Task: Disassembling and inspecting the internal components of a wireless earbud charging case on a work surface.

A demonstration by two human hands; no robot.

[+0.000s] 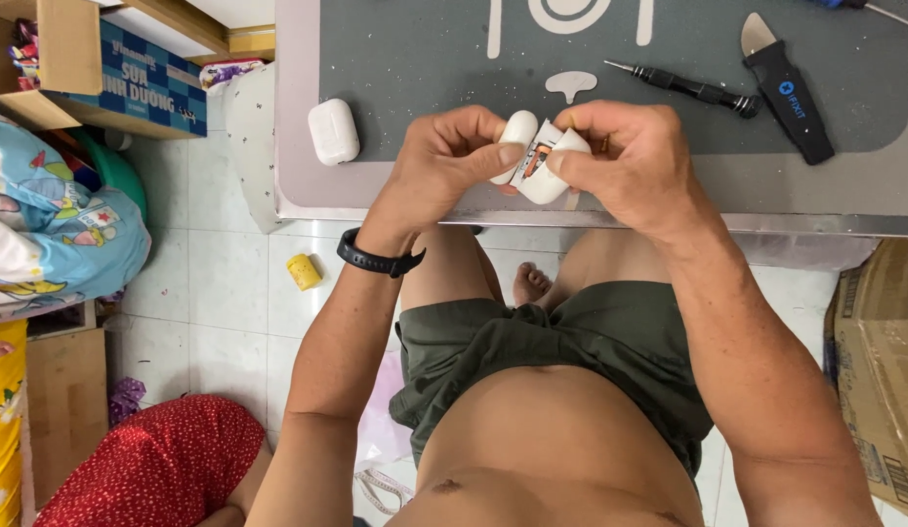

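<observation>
Both my hands hold a small white earbud charging case [538, 166] that is opened apart, with an orange and dark inner part showing between its white shells. My left hand [444, 166] grips the left shell with thumb and fingers. My right hand [625, 161] pinches the right shell. The case hangs just above the near edge of the table [308, 200]. A second, closed white case [333, 131] lies on the table to the left of my left hand.
On the grey mat [425, 59] lie a black screwdriver [683, 88] and a black prying tool with a metal blade [786, 83]. Below the table sit a yellow small object on the tiled floor [304, 271], cardboard boxes [879, 371] and a blue carton [151, 83].
</observation>
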